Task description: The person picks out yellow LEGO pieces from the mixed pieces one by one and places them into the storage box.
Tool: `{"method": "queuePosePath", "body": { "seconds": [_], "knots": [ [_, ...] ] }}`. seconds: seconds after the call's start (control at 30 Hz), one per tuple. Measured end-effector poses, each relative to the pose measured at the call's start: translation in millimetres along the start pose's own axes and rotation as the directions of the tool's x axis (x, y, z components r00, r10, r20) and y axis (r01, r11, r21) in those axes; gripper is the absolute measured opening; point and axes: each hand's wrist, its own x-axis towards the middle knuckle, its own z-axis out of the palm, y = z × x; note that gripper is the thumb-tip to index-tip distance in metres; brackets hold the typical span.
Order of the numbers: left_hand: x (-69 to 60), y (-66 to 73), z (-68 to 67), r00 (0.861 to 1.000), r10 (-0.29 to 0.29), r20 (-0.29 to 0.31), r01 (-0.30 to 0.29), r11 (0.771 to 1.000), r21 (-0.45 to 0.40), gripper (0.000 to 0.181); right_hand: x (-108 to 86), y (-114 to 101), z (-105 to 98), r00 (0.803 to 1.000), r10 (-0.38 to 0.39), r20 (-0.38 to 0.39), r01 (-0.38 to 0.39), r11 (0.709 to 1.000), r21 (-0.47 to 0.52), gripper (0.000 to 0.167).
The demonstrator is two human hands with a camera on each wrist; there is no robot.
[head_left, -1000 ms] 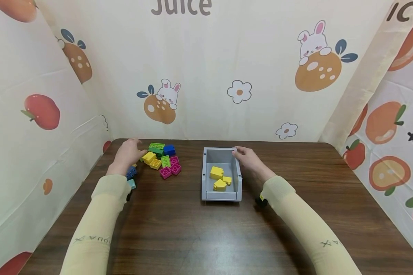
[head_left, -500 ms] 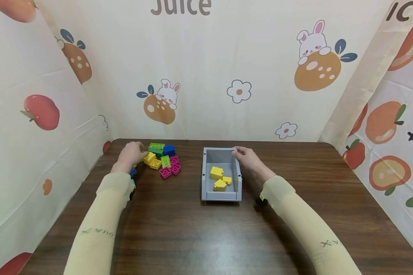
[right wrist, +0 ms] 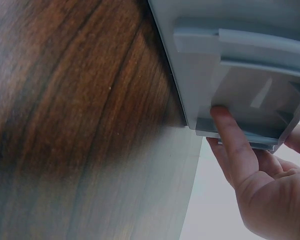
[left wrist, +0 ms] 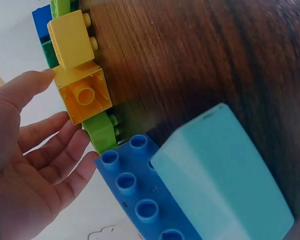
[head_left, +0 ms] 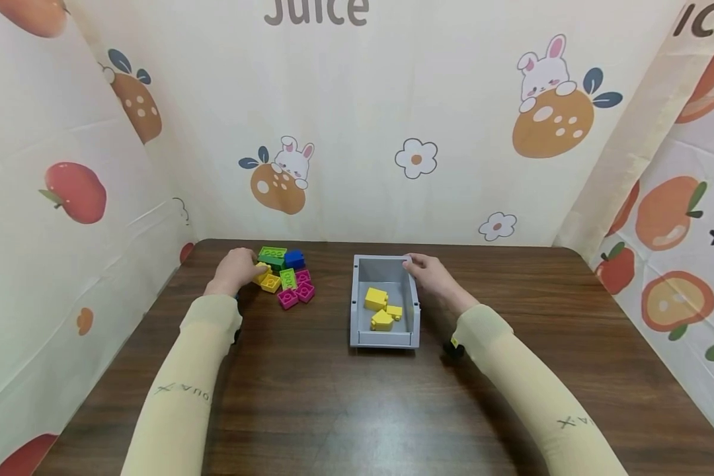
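Yellow brick [left wrist: 86, 94] — against left hand [left wrist: 20, 180]

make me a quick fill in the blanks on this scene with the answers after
The bricks inside the gray box are all colored ____.
The grip on the gray box is the person's ____ one.
The number of pink bricks on the table is ____.

Missing words: yellow; right; three.
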Motion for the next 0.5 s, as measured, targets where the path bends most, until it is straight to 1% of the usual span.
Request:
{"method": "queuePosePath", "body": {
  "seconds": [0.3,0.5],
  "knots": [
    [2.5,5.7,1.5,1.0,-0.013,-0.01,0.013,0.999,0.042,0.046,-0.7,0.2,-0.5,1.0,-0.001,0.004,0.001,1.0,0.002,0.056],
    [3.1,5.4,1.7,0.999,-0.007,-0.032,0.009,0.999,0.036,0.042,1.5,0.7,-0.4,1.0,-0.006,-0.001,0.006,1.0,0.001,0.057]
  ]
}}
